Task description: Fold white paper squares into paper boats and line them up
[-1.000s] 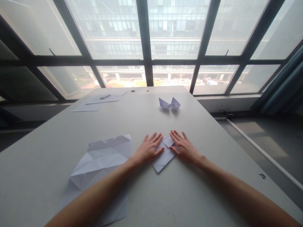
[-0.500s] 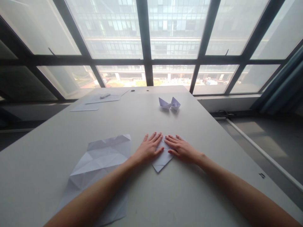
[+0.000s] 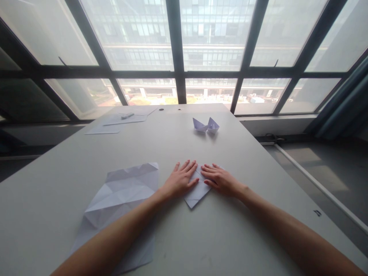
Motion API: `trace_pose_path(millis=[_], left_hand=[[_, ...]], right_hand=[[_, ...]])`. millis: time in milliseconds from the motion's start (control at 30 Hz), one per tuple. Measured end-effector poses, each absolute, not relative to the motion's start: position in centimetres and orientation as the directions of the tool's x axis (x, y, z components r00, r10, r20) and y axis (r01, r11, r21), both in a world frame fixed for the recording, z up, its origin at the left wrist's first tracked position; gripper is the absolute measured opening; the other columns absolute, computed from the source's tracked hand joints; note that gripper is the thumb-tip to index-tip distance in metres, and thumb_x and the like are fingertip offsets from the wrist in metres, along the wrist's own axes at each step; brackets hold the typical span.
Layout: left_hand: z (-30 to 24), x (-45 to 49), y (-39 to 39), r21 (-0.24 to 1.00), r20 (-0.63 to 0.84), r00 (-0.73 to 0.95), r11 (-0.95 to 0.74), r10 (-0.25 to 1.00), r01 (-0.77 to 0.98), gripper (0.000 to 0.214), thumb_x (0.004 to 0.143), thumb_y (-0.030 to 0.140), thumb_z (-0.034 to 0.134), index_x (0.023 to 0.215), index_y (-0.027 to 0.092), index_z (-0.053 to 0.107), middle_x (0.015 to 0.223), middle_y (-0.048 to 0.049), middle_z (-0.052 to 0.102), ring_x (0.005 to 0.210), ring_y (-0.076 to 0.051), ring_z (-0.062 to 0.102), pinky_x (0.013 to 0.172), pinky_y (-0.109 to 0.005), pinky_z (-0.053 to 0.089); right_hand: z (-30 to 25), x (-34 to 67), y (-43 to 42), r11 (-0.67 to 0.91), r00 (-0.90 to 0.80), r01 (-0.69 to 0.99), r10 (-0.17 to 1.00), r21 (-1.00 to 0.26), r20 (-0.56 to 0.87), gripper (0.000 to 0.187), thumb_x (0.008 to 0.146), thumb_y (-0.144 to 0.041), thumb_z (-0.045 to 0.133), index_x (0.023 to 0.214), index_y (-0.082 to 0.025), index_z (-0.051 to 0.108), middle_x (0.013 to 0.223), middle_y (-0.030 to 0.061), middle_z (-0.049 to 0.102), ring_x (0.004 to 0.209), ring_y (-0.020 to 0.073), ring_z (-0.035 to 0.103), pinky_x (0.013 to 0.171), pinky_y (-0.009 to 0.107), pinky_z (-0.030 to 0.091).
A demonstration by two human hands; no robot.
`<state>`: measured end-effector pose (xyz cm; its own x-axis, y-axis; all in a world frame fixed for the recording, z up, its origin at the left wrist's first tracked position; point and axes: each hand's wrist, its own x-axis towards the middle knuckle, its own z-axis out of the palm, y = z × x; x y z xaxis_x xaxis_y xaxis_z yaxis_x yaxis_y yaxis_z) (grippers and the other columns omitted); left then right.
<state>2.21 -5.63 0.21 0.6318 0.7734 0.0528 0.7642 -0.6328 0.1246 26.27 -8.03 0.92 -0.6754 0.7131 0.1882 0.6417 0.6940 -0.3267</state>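
A small folded piece of white paper point(image 3: 194, 198) lies flat on the white table point(image 3: 230, 230), one corner pointing toward me. My left hand point(image 3: 181, 178) rests palm down on its left side, fingers stretched out. On its right side lies my right hand point(image 3: 219, 179), also flat with straight fingers. Between the two hands a strip of the paper with crease lines shows; the rest is covered. To the left, partly under my left forearm, spreads a larger creased sheet of paper point(image 3: 123, 191).
Farther back on the table stands a folded paper boat point(image 3: 206, 125) with two raised points. Flat white sheets point(image 3: 112, 122) lie at the far left, with a small whitish object point(image 3: 127, 115) on top. Windows rise behind the table, and a blue curtain point(image 3: 336, 115) hangs at the right.
Almost nothing differs. My right hand has shifted very slightly; both hands still lie flat on the folded paper.
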Motion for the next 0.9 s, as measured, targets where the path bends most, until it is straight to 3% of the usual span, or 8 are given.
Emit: trace_pose_path(millis=[167,400,567,700,900], left_hand=[[0.24,2.21,-5.68,0.126,0.045,0.63,-0.63,0.776,0.767,0.066,0.1,0.059,0.027,0.156,0.024,0.023,0.161,-0.0047,0.023,0.15,-0.027,0.017,0.12,-0.053,0.013],[0.33,2.21,-5.71,0.122,0.044,0.63,-0.63,0.776,0.767,0.065,0.1,0.059,0.026,0.156,0.025,0.024,0.161,-0.0051,0.024,0.15,-0.027,0.017,0.12,-0.052,0.014],[0.23,2.16,-5.64,0.126,0.048,0.632,-0.633,0.773,0.764,0.066,0.1,0.06,0.026,0.156,0.025,0.026,0.161,-0.005,0.024,0.15,-0.027,0.018,0.119,-0.052,0.014],[0.11,2.12,-5.56,0.129,0.044,0.634,-0.633,0.772,0.763,0.065,0.1,0.059,0.026,0.156,0.024,0.025,0.161,-0.0053,0.023,0.15,-0.027,0.017,0.12,-0.051,0.012],[0.12,2.14,-5.52,0.13,0.033,0.648,-0.646,0.761,0.752,0.056,0.101,0.057,0.026,0.153,0.036,0.028,0.163,-0.0021,0.02,0.15,-0.029,0.016,0.118,-0.057,0.013]], right_hand=[[1.35,26.19,-8.34,0.722,-0.676,0.616,0.69,-0.314,0.259,0.035,0.102,-0.033,0.04,0.127,-0.025,0.063,0.142,0.0058,0.056,0.135,0.0205,0.048,0.116,0.043,0.032],[1.84,25.87,-8.58,0.763,-0.701,0.54,0.641,-0.356,0.312,0.033,0.101,-0.03,0.04,0.121,-0.027,0.067,0.138,0.0036,0.06,0.13,0.0189,0.053,0.114,0.039,0.037],[1.44,25.92,-8.47,0.74,-0.668,0.556,0.669,-0.378,0.325,0.037,0.1,-0.031,0.043,0.131,-0.024,0.062,0.137,0.0054,0.06,0.13,0.0199,0.052,0.112,0.038,0.041],[1.33,26.02,-8.4,0.739,-0.664,0.565,0.671,-0.366,0.33,0.034,0.1,-0.031,0.044,0.126,-0.023,0.065,0.139,0.0066,0.059,0.132,0.0205,0.05,0.112,0.039,0.04],[1.55,25.96,-8.28,0.754,-0.682,0.554,0.654,-0.352,0.327,0.031,0.101,-0.031,0.044,0.12,-0.024,0.067,0.138,0.0048,0.06,0.133,0.0195,0.049,0.112,0.037,0.039]])
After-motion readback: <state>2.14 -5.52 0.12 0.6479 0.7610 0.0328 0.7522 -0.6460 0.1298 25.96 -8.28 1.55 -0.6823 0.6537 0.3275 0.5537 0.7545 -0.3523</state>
